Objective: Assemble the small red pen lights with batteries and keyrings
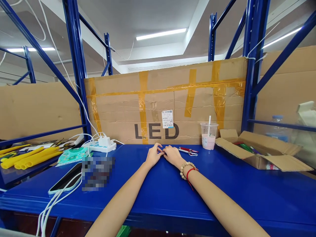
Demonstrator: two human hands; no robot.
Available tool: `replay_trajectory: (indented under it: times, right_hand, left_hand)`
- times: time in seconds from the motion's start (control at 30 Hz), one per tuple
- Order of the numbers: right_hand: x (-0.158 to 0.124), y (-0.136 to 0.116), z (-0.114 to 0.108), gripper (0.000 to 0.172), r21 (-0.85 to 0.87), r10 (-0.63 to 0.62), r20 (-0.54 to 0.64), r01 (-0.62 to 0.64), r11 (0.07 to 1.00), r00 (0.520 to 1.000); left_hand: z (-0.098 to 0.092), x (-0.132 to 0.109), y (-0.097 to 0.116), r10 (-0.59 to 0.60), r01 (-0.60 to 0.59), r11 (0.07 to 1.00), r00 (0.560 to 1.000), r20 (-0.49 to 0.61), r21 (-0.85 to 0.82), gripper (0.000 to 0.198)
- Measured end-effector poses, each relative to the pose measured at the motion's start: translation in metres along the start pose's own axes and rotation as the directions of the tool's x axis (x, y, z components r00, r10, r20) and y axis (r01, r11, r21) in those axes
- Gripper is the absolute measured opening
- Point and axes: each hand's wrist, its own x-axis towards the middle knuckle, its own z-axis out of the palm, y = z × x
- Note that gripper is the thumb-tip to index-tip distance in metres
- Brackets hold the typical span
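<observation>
Both arms reach forward over the blue shelf [209, 194], and the hands meet near its back edge. My left hand [154, 155] has bent fingers, closed toward the thumb at the meeting point. Against it, my right hand [173, 156] is closed too, its fingers curled in a pinch. A tiny dark red spot shows between the fingertips, too small to name. A bead bracelet [183, 170] and a red cord [189, 176] circle the right wrist. Just right of that hand lie slim red and white items [189, 151] with a metal clip.
A cup of pink drink [208, 140] with a straw stands by the cardboard wall [118, 112]. To its right is an open cardboard box [256, 159] with items inside. At left lie a phone [67, 177], cables, a power strip [98, 145] and a teal packet [72, 155].
</observation>
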Motion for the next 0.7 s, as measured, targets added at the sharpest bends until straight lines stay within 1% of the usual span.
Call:
replay_trajectory:
  times: [0.17, 0.23, 0.33, 0.43, 0.53, 0.63, 0.7]
  right_hand:
    - [-0.001, 0.003, -0.003, 0.024, -0.005, 0.097, 0.004, -0.097, 0.995, 0.995]
    - [-0.002, 0.006, -0.004, 0.023, 0.000, 0.141, -0.001, -0.141, 0.990, 0.990]
    - [-0.002, 0.011, -0.004, 0.022, 0.017, 0.172, -0.014, -0.172, 0.985, 0.985]
    - [-0.002, 0.011, -0.001, 0.023, 0.036, 0.151, -0.023, -0.150, 0.988, 0.988]
    - [-0.002, 0.007, 0.001, 0.024, 0.044, 0.084, -0.033, -0.082, 0.996, 0.996]
    - [-0.001, 0.003, 0.001, 0.028, 0.014, 0.023, -0.051, -0.022, 1.000, 0.998]
    - [-0.001, 0.001, 0.000, 0.029, -0.007, 0.012, -0.054, -0.012, 1.000, 0.998]
  left_hand:
    - [-0.002, -0.003, 0.004, -0.089, 0.094, 0.981, 0.995, -0.037, 0.168, 0.026]
    - [-0.003, -0.004, 0.006, -0.122, 0.130, 0.968, 0.991, -0.048, 0.216, 0.021]
    - [-0.005, -0.004, 0.007, -0.112, 0.118, 0.966, 0.993, -0.037, 0.230, 0.015]
    - [-0.007, -0.003, 0.008, -0.092, 0.098, 0.969, 0.995, -0.037, 0.227, 0.015]
    - [-0.008, -0.004, 0.009, -0.080, 0.089, 0.970, 0.996, -0.049, 0.225, 0.015]
    - [-0.009, -0.005, 0.011, -0.085, 0.097, 0.970, 0.994, -0.064, 0.223, 0.016]
    - [-0.010, -0.006, 0.012, -0.094, 0.108, 0.969, 0.993, -0.073, 0.220, 0.016]
